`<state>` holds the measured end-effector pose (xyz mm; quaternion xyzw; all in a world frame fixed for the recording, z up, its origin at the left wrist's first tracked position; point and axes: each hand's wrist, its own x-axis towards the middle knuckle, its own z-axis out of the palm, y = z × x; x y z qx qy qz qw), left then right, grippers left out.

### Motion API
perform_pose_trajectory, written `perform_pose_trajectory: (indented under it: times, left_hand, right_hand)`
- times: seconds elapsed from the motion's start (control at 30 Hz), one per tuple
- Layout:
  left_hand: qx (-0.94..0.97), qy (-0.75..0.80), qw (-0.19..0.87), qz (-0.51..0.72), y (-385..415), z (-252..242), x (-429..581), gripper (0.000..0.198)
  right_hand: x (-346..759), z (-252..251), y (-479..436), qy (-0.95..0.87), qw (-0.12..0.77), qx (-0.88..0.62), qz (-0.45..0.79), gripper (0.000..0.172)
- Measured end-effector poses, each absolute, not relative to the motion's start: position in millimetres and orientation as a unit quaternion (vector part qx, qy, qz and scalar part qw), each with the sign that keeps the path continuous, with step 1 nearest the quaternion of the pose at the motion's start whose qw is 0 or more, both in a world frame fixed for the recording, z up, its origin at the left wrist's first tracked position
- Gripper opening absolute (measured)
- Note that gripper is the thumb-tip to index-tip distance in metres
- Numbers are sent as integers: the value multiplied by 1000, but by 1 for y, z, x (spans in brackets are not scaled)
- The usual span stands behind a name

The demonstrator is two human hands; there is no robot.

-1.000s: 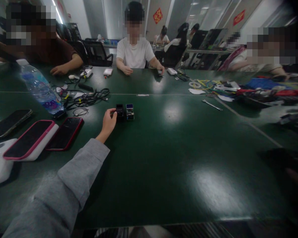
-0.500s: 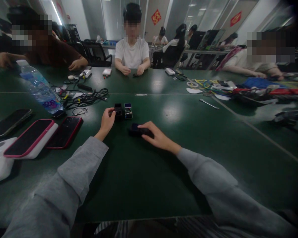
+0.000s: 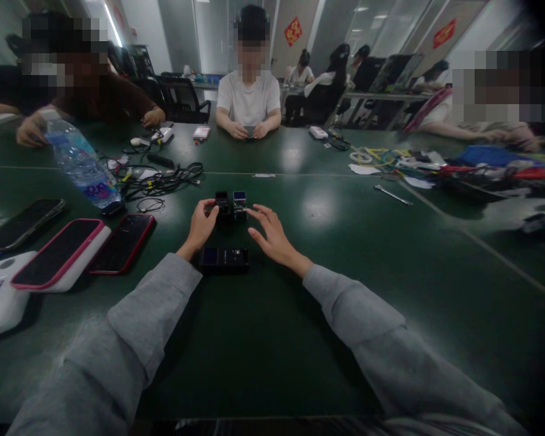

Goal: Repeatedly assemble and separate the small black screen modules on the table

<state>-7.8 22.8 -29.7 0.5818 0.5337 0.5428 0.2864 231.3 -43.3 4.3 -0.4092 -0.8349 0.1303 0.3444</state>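
Note:
Two small blocks stand side by side on the green table (image 3: pixel 300 315): a black block (image 3: pixel 222 202) and a block with a blue top (image 3: pixel 239 203). My left hand (image 3: pixel 200 225) grips the black block from its left side, fingers curled. My right hand (image 3: pixel 269 234) is spread, and its fingertips reach the blue-topped block from the right. A flat black device (image 3: pixel 223 258) lies on the table between my wrists, touched by neither hand.
On the left lie several phones, one in a pink case (image 3: pixel 60 252), a white box (image 3: pixel 0 297), a tilted water bottle (image 3: pixel 82 163) and a cable tangle (image 3: pixel 161 178). Other people sit along the far and side edges. A metal tool (image 3: pixel 393 194) and coloured clutter (image 3: pixel 440 166) lie right.
My right hand came into view, set the flat black device down near me, let go and moved up to the blue-topped block. My left hand stayed on the black block.

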Motion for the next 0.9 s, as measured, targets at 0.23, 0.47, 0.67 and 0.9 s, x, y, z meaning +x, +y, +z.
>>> perform_pose_trajectory:
  times: [0.23, 0.47, 0.67, 0.9]
  left_hand:
    - [606, 519, 301, 522, 18, -25, -6, 29]
    - [612, 514, 308, 516, 13, -20, -5, 28]
    - [612, 515, 311, 513, 13, -19, -4, 28]
    - [621, 510, 308, 510, 14, -19, -4, 28]
  right_hand:
    - [230, -3, -29, -866, 271, -398, 137, 56]
    - [229, 0, -33, -838, 325, -426, 103, 38]
    - [229, 2, -36, -826, 350, -435, 83, 36]
    - [229, -2, -35, -867, 284, -402, 79, 49]
